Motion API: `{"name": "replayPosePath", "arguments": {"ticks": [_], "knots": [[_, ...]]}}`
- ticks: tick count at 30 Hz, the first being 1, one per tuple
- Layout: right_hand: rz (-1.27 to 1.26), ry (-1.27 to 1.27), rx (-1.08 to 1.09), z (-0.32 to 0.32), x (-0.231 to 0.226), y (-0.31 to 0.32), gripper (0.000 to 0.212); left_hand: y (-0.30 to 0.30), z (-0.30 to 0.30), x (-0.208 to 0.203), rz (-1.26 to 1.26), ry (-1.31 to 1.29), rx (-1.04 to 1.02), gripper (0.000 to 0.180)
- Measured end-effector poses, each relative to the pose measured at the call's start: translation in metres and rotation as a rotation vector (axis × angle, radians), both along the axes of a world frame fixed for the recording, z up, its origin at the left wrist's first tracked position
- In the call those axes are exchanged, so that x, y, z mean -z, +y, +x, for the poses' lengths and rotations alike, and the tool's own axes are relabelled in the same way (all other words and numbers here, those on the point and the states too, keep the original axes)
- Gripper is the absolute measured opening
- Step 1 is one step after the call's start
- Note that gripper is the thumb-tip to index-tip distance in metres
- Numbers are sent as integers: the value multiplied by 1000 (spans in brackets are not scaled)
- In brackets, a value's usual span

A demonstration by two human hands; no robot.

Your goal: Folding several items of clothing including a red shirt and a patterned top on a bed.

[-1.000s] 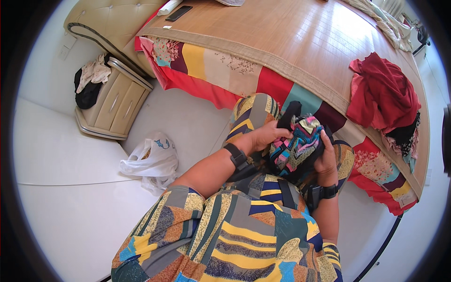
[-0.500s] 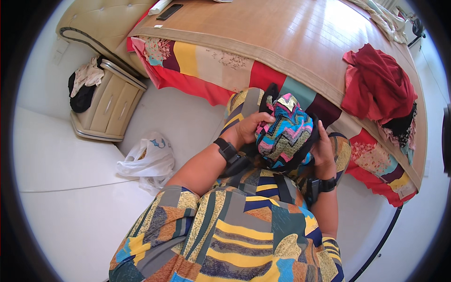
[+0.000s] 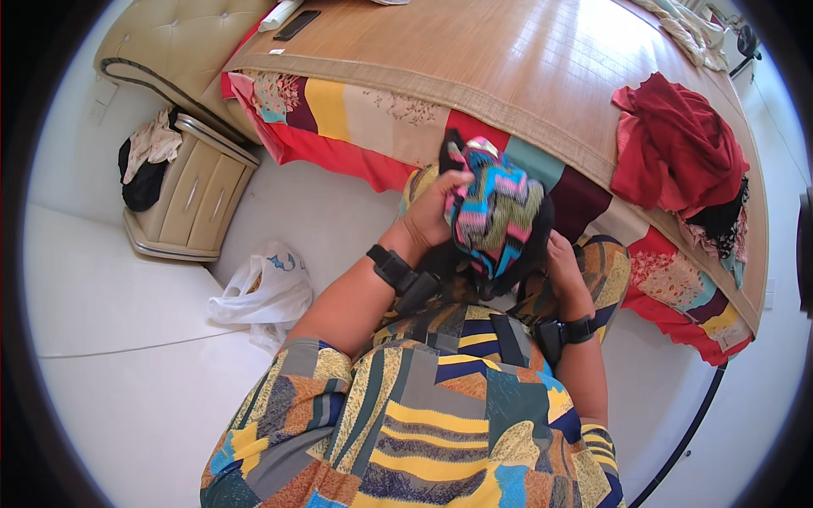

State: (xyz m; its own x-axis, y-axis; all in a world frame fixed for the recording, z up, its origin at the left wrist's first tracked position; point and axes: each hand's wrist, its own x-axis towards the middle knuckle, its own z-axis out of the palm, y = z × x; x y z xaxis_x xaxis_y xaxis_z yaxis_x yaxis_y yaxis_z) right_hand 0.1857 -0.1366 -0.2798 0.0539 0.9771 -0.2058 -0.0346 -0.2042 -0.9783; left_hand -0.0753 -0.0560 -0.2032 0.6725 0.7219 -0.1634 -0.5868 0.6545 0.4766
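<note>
Over my lap I hold a bunched knitted garment (image 3: 495, 212) with a blue, pink, olive and black zigzag pattern and black parts along its edges. Its exact kind does not show. My left hand (image 3: 434, 212) is closed on its left side, thumb on top near the upper edge. At the lower right, the curled fingers of my right hand (image 3: 561, 264) pinch the garment's black edge. Some fingertips of both hands are hidden behind the fabric.
Ahead stands a bed with a tan mat (image 3: 440, 59) and a patchwork skirt. Red cloth (image 3: 673, 152) is heaped on its right, and a phone (image 3: 297, 25) lies far left. A beige nightstand (image 3: 193, 195) and a white plastic bag (image 3: 264, 288) are at left.
The garment has shifted left and slightly up with my left hand, and it is turned and narrower. My right hand has moved a little left and down, its fingers more curled.
</note>
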Motion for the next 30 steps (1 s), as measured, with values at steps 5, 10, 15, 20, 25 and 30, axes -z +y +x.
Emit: {"name": "replayPosePath", "arguments": {"ticks": [5,10,15,20,25,30], "knots": [[-233,-10,-105,-4,-25,-1,25,42,-26,-71,206,-85,-314,42],[-238,-27,-108,-10,-27,-2,23,122,-78,-131,561,-267,-835,49],[-243,-50,-111,-7,-21,-1,23,135,-89,-110,390,27,-779,110],[-250,-78,-147,-10,-19,-1,23,100,-51,-31,256,130,-491,51],[-262,-64,-158,-8,-19,-3,24,51,-2,-22,194,193,-246,35],[-278,-44,-145,-9,-28,-10,22,34,20,-29,252,233,-100,31]]}}
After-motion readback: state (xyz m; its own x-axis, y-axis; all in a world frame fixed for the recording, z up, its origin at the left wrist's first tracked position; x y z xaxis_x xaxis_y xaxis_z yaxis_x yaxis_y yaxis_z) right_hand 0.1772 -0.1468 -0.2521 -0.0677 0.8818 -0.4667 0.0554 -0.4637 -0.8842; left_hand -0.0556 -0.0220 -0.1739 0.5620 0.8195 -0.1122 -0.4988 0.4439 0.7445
